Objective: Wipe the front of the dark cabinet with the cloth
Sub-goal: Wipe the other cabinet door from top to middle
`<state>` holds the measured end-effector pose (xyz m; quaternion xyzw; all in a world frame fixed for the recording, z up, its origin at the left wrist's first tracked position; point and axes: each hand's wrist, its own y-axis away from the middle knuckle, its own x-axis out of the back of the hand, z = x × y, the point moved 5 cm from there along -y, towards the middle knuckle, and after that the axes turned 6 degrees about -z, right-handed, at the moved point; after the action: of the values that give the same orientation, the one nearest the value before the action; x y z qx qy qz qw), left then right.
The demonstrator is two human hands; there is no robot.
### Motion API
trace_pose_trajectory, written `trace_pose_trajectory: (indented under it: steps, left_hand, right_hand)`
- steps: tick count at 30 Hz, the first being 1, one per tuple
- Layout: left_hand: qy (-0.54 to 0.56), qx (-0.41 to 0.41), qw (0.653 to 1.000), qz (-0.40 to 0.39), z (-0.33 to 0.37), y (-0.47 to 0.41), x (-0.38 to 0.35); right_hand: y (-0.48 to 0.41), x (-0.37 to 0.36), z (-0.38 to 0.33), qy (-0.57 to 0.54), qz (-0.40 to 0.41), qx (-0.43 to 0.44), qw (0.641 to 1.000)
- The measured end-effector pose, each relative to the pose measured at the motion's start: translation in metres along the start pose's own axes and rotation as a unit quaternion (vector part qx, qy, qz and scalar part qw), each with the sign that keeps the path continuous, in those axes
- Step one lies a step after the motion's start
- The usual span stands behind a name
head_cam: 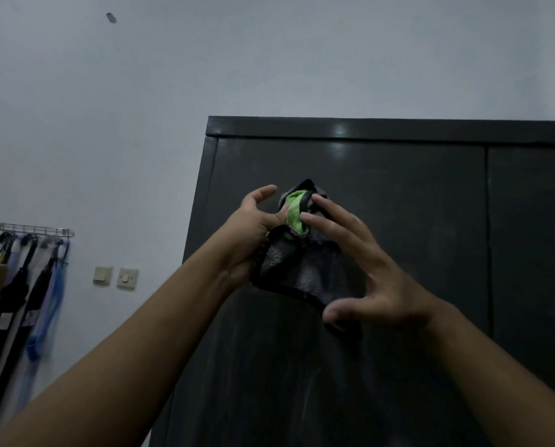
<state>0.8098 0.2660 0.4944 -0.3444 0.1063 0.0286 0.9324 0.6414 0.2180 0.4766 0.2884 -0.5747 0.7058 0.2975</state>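
The dark cabinet [398, 221] fills the right half of the view, its glossy front showing pale streaks. A crumpled cloth [302, 269], dark grey with a bright green patch near its top, hangs in front of the left door. My left hand [250, 227] grips the cloth's left side, thumb raised. My right hand [366, 272] holds its right side, fingertips on the upper fold and thumb under the lower corner. Both hands are raised at about the cabinet's upper third. I cannot tell whether the cloth touches the door.
A pale wall [108, 124] lies left of the cabinet. A wall rack [31, 229] with hanging umbrellas and bags sits at the far left. Two light switches [116, 276] are mounted between the rack and the cabinet. A door seam [487, 237] runs down on the right.
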Motion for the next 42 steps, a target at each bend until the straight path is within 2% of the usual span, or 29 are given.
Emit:
trace_pose_trajectory:
  steps: [3, 8, 10, 13, 16, 17, 20, 22, 25, 29, 32, 35, 36, 38, 40, 42]
  left_hand:
    - [0.003, 0.032, 0.999, -0.015, -0.01, -0.002, -0.007]
    - [-0.086, 0.061, 0.992, -0.069, -0.031, 0.005, -0.023]
    - [-0.153, 0.038, 0.985, -0.073, -0.03, 0.007, -0.024]
    - [-0.334, -0.029, 0.941, -0.05, -0.018, 0.009, -0.02]
    - [-0.368, -0.092, 0.925, 0.037, -0.003, 0.009, -0.012]
    - [-0.393, -0.117, 0.91, 0.062, 0.001, 0.008, -0.011]
    - [-0.531, -0.183, 0.823, 0.081, 0.006, 0.003, -0.016]
    - [-0.587, -0.215, 0.777, 0.082, 0.003, -0.002, -0.023]
    - [-0.642, -0.239, 0.722, 0.098, -0.005, -0.008, -0.036]
    - [-0.683, -0.306, 0.651, 0.129, -0.014, -0.012, -0.042]
    - [-0.678, -0.345, 0.636, 0.127, -0.019, -0.016, -0.042]
    - [-0.665, -0.359, 0.644, 0.119, -0.022, -0.019, -0.041]
    - [-0.66, -0.357, 0.652, 0.111, -0.023, -0.021, -0.04]
    - [-0.666, -0.348, 0.655, 0.086, -0.03, -0.028, -0.036]
    - [-0.681, -0.329, 0.652, 0.047, -0.04, -0.036, -0.031]
    - [-0.675, -0.329, 0.66, 0.016, -0.049, -0.04, -0.024]
  right_hand:
    - [0.0, 0.001, 0.011, 0.146, 0.044, 0.01, 0.988]
    - [0.004, 0.007, 0.003, 0.137, 0.143, 0.119, 0.973]
    - [0.006, 0.01, -0.001, 0.132, 0.157, 0.116, 0.972]
    - [0.009, 0.021, -0.001, 0.12, 0.161, 0.098, 0.975]
    - [0.014, 0.045, 0.004, 0.213, 0.205, 0.023, 0.955]
    - [0.016, 0.055, 0.007, 0.26, 0.23, -0.02, 0.937]
    - [0.024, 0.084, 0.019, 0.38, 0.295, -0.143, 0.865]
    - [0.026, 0.094, 0.028, 0.436, 0.294, -0.184, 0.83]
    - [0.019, 0.083, 0.036, 0.52, 0.214, -0.219, 0.797]
    - [0.02, 0.066, 0.04, 0.537, 0.086, -0.243, 0.803]
    - [0.03, 0.063, 0.041, 0.544, 0.024, -0.204, 0.813]
    - [0.036, 0.067, 0.045, 0.558, -0.011, -0.15, 0.816]
    - [0.036, 0.074, 0.046, 0.553, 0.001, -0.14, 0.821]
    - [0.035, 0.093, 0.05, 0.541, 0.083, -0.144, 0.825]
    - [0.036, 0.112, 0.057, 0.514, 0.185, -0.201, 0.813]
    - [0.033, 0.114, 0.065, 0.475, 0.227, -0.257, 0.811]
